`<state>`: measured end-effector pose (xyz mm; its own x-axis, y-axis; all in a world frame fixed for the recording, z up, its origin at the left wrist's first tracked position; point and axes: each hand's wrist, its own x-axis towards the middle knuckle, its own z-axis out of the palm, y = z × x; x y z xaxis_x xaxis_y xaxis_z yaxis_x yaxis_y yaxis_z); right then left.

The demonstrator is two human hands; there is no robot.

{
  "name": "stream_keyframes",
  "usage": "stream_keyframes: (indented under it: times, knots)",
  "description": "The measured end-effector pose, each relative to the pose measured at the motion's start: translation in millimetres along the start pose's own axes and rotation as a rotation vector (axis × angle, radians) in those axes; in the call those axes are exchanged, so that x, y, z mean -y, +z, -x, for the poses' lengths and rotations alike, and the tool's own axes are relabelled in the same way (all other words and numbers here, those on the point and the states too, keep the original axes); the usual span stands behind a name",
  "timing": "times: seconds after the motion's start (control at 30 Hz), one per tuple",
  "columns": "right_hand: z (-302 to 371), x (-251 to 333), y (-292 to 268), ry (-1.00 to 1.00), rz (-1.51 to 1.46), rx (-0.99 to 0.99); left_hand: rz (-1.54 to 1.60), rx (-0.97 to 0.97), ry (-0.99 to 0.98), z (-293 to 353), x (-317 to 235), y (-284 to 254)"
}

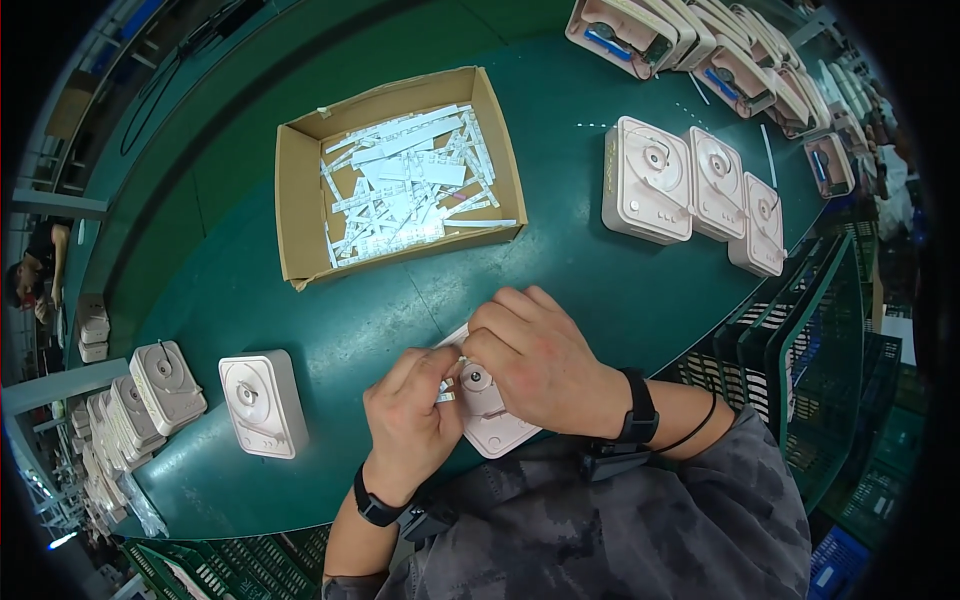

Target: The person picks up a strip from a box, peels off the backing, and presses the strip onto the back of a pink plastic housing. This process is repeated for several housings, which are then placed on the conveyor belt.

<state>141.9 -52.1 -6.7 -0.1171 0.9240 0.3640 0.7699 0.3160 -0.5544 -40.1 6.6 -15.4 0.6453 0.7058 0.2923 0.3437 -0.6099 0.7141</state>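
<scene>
A pale pink disc-player-like unit [497,432] with a round recess and a centre hub lies on the table close to my body. My left hand [412,405] is at its left side, fingers curled, with a small whitish strip [446,391] held by the thumb and fingers. Over the unit's upper part, my right hand [535,360] is closed, its fingertips pinched together near the left fingertips. Whatever those right fingertips hold is hidden. The back of the right hand covers much of the unit's upper right.
An open cardboard box [400,262] holding many white strips stands ahead. One similar unit [262,400] stands to the left, near a row of others [130,415]. Three units [650,180] are at the right, with stacked pink housings [620,40] behind. Green crates [800,350] flank the table's right edge.
</scene>
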Motion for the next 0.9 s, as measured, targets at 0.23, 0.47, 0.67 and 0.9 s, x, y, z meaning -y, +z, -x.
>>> stream_keyframes:
  times: [0.23, 0.47, 0.67, 0.9]
  knots:
    - [-1.5, -1.6, 0.7, -0.006, -0.022, -0.012, -0.030, -0.037, 0.030, 3.1, -0.6, 6.6]
    - [6.2, -4.0, 9.7, 0.021, 0.048, -0.111, -0.074, -0.003, 0.018, 3.5, 1.2, 0.9]
    - [27.2, -33.4, -77.6, 0.194, 0.187, -0.388, -0.180, -0.123, -0.006, 14.2, -9.7, -1.8]
    - [95.3, -161.0, -142.0, 0.833, 0.991, -0.483, -0.196, 0.080, 0.238, 13.4, -34.4, 8.5]
